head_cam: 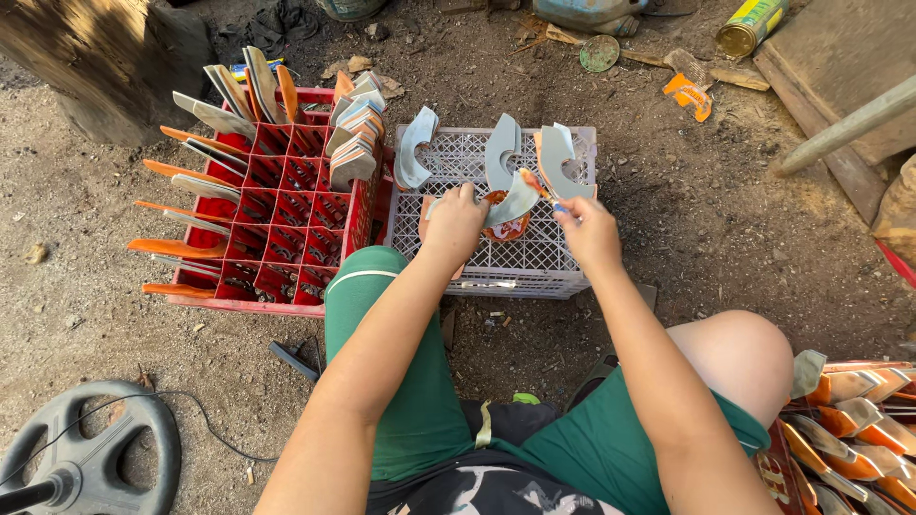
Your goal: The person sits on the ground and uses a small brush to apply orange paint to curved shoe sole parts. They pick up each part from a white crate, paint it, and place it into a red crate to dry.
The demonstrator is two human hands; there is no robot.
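Left hand [454,221] gripped curved grey metal blade [513,202] over upturned white plastic crate [534,257]; blade's long axis ran up-right toward right hand [588,229], closed, pinching its far end.

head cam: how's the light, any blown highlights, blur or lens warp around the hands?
Head view: hard sun, crisp shadows on the dirt; the bare knee and the tan ground at far left read nearly blown. Left hand and right hand over the white crate are sharp, no motion blur. Wide-angle bend shows at the edges; the red crate leans outward.
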